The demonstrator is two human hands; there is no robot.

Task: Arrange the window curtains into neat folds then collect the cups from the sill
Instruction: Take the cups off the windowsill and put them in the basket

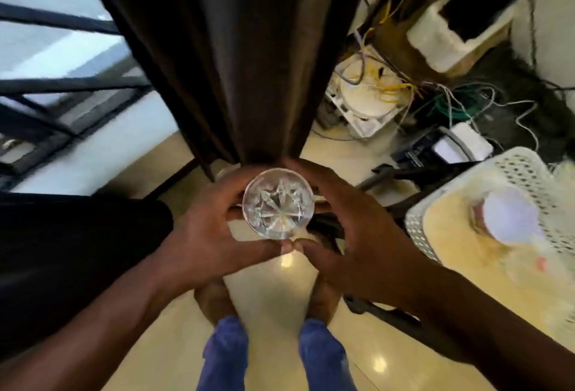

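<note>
A clear cut-glass cup (278, 204) is seen from straight above, held between both hands in front of me. My left hand (211, 228) curls round its left side, and my right hand (348, 228) cups its right side; the two thumbs meet below the cup. A dark brown curtain (249, 63) hangs gathered in long folds just beyond the cup. A second pale rim shows faintly behind the fingers of my left hand; what it is cannot be told. The window sill (102, 147) runs along the left.
A white perforated basket (417, 225) stands at the right with a bottle with a pale lid (510, 216) inside. Tangled cables (448, 101) and white devices crowd the floor behind the curtain. Dark window bars (62, 85) are at the left. My feet stand on glossy cream tiles (270, 306).
</note>
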